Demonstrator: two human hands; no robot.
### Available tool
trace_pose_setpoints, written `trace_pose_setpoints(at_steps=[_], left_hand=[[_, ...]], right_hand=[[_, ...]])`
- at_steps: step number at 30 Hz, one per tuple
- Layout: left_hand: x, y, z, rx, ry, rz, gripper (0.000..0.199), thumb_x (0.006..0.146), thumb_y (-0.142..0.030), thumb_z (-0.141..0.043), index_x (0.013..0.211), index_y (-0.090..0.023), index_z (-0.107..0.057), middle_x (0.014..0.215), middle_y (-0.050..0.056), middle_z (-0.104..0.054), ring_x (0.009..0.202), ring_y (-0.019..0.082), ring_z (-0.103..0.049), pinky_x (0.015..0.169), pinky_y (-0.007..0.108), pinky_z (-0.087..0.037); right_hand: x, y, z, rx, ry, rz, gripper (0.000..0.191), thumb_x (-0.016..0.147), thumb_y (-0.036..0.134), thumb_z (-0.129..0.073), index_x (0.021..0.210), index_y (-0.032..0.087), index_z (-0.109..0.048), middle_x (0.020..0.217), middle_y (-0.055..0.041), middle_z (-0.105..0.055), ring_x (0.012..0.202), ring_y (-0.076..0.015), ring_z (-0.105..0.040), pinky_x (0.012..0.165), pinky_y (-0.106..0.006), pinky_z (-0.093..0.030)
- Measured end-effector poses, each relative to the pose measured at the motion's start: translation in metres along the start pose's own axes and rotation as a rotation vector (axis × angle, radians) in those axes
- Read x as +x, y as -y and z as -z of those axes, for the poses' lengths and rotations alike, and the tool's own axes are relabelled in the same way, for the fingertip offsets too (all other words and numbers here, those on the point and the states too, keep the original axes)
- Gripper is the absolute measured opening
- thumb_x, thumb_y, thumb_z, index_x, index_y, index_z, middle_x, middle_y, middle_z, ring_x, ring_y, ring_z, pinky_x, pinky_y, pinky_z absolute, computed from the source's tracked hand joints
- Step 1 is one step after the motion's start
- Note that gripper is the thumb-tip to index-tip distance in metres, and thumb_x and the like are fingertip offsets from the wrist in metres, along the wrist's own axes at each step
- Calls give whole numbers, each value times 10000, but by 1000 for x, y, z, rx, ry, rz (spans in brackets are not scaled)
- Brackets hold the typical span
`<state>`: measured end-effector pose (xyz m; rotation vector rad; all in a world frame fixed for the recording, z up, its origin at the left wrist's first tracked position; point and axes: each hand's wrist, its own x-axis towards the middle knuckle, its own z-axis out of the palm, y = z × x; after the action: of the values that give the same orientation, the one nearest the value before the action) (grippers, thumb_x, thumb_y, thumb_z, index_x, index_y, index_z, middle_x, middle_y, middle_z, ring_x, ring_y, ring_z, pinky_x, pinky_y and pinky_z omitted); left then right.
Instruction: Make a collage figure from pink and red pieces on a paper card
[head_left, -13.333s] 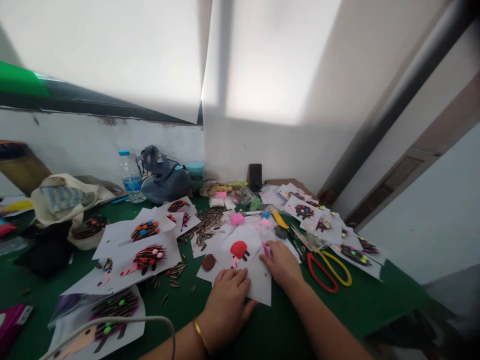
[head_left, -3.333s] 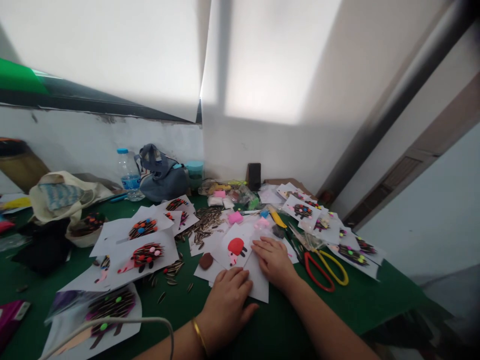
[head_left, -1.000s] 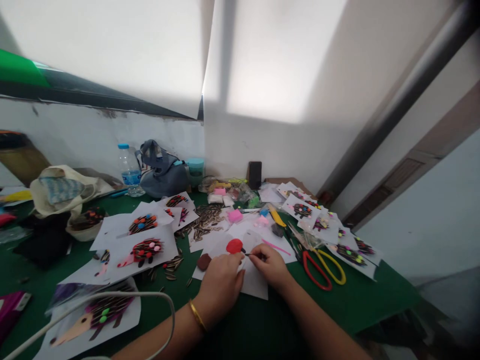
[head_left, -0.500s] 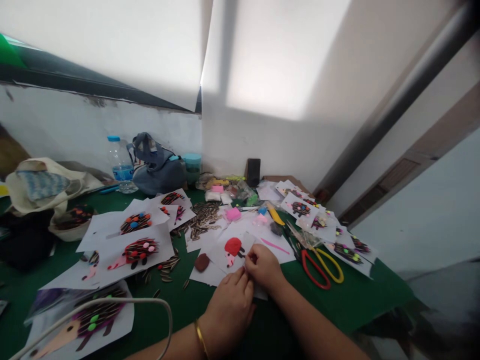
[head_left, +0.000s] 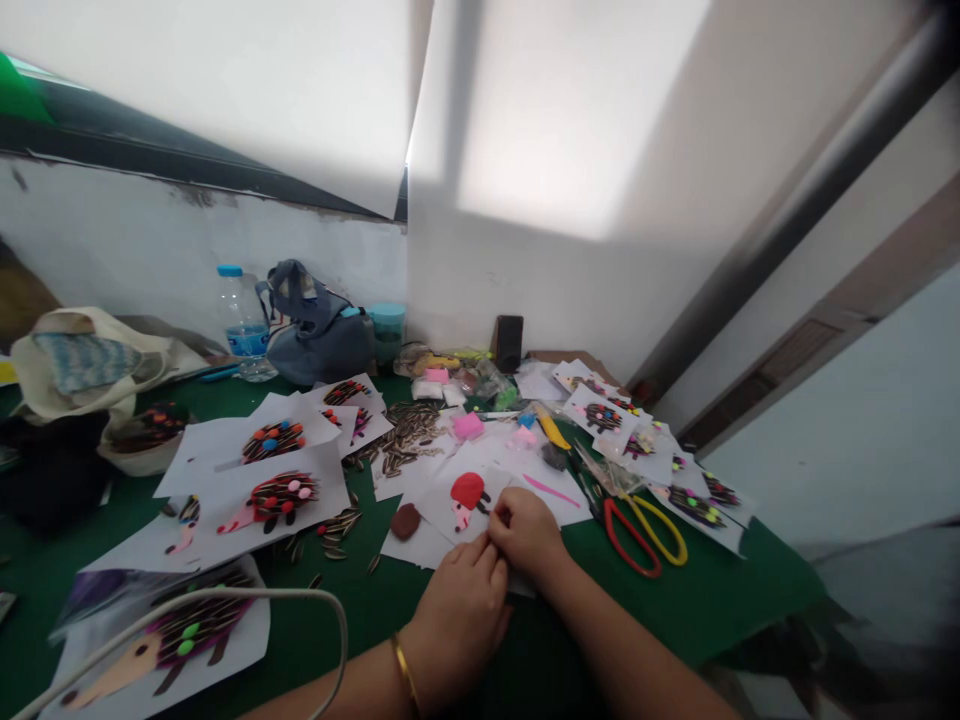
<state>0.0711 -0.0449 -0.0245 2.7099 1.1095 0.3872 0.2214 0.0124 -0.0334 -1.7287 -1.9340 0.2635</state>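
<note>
My left hand (head_left: 461,592), with a gold bangle at the wrist, lies over the lower edge of a white paper (head_left: 435,505), its fingers drawn together. Against its fingertips, my right hand (head_left: 526,532) is closed in a pinch; whatever is between the fingers is hidden. Just beyond them on the paper is a red clay hedgehog (head_left: 468,492) with a pink face and dark feet. A flattened brown clay lump (head_left: 405,521) sits to the left. A thin pink clay strip (head_left: 551,491) lies on paper to the right.
Scissors with red and yellow handles (head_left: 645,535) lie right of my hands, near a yellow cutter (head_left: 553,430). Sunflower seeds (head_left: 409,435) are heaped behind. Finished hedgehog pictures (head_left: 300,540) cover the left side. A white cable (head_left: 247,598) crosses the front left.
Both hands stay almost in place, still together at the paper's lower edge. The view has shifted very slightly; nothing else has visibly moved.
</note>
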Motion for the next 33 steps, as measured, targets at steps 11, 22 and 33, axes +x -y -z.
trace_pose_setpoints(at_steps=[11,22,33], left_hand=[[-1,2,-6,5,4,7,478,887,-308,-533,1312,-88,-543,1358,176,-566,1273,333,-491,1043,487,-428],[-1,1,-1,-7,16,7,461,877,-285,-543,1298,-97,-552,1345,164,-577,1267,323,-493,1043,482,-427],[-2,2,1,-16,29,16,448,882,-297,-546,1281,-95,-571,1386,181,-543,1292,331,-477,1037,484,-425]], right_hand=[[-2,-8,-3,86,-44,-5,104,741,170,-559,646,195,-528,652,12,-547,617,-131,-484,582,-243,-310],[0,-8,-5,34,-19,48,119,723,151,-556,622,199,-517,637,9,-540,618,-138,-473,579,-252,-298],[9,-23,0,181,-130,-5,129,775,205,-530,651,209,-497,659,11,-529,644,-153,-495,608,-260,-354]])
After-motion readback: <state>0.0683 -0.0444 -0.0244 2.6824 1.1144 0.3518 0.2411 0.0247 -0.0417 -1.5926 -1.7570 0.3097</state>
